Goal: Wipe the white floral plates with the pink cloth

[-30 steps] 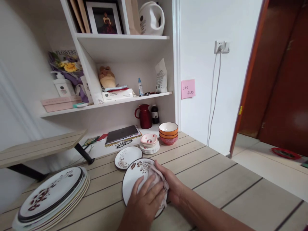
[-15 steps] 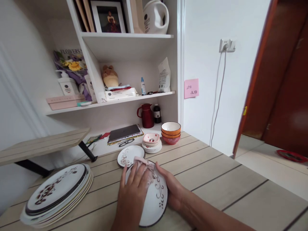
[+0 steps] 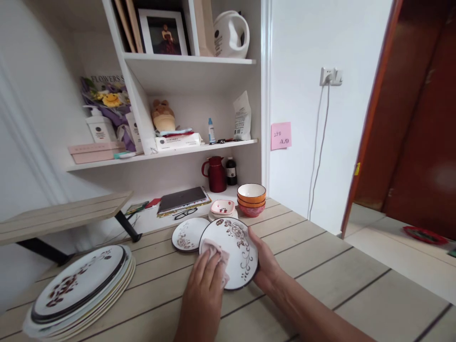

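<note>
A white plate (image 3: 233,256) with a dark rim and a brown floral pattern is held up, tilted, over the table. My right hand (image 3: 265,261) grips its right edge, the thumb at the rim and the other fingers hidden behind. My left hand (image 3: 206,280) presses a pale pink cloth (image 3: 216,251) against the plate's lower left face. Just behind lies another dark-rimmed floral plate (image 3: 187,233), flat on the table and partly covered by the held one.
A stack of larger plates (image 3: 78,285) stands at the left on the slatted table (image 3: 320,285). Small dishes (image 3: 223,207) and stacked bowls (image 3: 251,202) sit at the back. Behind are a laptop (image 3: 181,199), glasses (image 3: 185,213), a red jug (image 3: 216,175) and a raised wooden stand (image 3: 64,213).
The held plate has been raised and moved slightly right, uncovering its flower pattern. My left hand and the cloth have slid from its upper part to the lower left.
</note>
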Motion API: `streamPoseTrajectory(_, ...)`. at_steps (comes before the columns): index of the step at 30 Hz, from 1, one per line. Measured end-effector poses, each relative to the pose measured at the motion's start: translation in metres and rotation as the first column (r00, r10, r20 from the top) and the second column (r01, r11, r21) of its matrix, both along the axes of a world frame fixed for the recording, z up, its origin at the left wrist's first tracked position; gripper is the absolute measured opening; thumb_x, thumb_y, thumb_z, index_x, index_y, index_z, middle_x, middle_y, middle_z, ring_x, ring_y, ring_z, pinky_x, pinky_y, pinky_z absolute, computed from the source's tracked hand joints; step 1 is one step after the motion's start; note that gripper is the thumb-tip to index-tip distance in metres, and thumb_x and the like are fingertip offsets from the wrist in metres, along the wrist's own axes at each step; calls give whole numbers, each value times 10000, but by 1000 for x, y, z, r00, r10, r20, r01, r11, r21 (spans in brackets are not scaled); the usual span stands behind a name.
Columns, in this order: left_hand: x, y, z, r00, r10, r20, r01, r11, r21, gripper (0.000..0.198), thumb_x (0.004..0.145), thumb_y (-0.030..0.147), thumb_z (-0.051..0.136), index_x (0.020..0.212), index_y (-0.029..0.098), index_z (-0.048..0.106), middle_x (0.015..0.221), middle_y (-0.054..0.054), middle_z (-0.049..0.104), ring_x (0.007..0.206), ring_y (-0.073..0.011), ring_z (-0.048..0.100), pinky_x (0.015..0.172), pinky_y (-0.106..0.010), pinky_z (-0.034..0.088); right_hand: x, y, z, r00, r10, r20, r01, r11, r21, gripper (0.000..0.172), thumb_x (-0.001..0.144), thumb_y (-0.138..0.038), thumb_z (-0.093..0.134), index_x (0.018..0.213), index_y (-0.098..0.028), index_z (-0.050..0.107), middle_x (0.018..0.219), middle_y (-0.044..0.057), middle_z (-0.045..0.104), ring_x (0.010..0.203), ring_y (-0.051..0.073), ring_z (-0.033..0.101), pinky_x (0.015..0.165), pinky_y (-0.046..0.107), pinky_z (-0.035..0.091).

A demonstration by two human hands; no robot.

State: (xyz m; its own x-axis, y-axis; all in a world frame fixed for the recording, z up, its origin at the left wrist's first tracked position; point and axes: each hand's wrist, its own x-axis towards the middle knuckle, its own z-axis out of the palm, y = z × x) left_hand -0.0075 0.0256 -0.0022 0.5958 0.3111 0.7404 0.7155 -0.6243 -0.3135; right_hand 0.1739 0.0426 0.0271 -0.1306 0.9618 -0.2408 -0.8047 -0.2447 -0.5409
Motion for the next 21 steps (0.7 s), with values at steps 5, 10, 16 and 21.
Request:
streamPoseTrajectory(5,7,-4,-4,989,-139,-57,137,990,-31,389,946,148,400,1318,138,516,1342,-81,571,1328,-231,433,993,-374,512,-5,-4,-3,994,100,-49,-98,994,47,555,861,-521,510,1136,-54,629,977,154,743,924,240,697,949,368,470)
streamPoseTrajectory(10,8,-8,-2,973,-210,-93,206,977,-57,431,936,93,374,1350,154,478,1415,-82,503,1373,-212,365,1032,-360,483,-15,-11,-5,976,215,32,-214,976,-41,556,824,-568,546,1007,-60,679,880,150,751,810,232,711,855,345,511)
streamPoseTrajectory(16,2,-3,4,992,-70,-110,75,996,46,433,915,95,399,1332,154,503,1427,-81,489,1363,-242,383,1064,-425,445,-28,-21,-7,956,292,35,-288,954,-87,613,792,-597,580,1092,-70,667,953,157,746,880,235,708,883,338,498)
streamPoseTrajectory(21,-9,9,1,989,150,9,-150,986,74,398,910,112,420,1288,139,543,1390,-118,524,1342,-278,412,1042,-457,451,-32,-19,-9,968,251,18,-250,967,-51,569,813,-558,571,1144,-101,646,985,138,747,924,249,702,940,388,469)
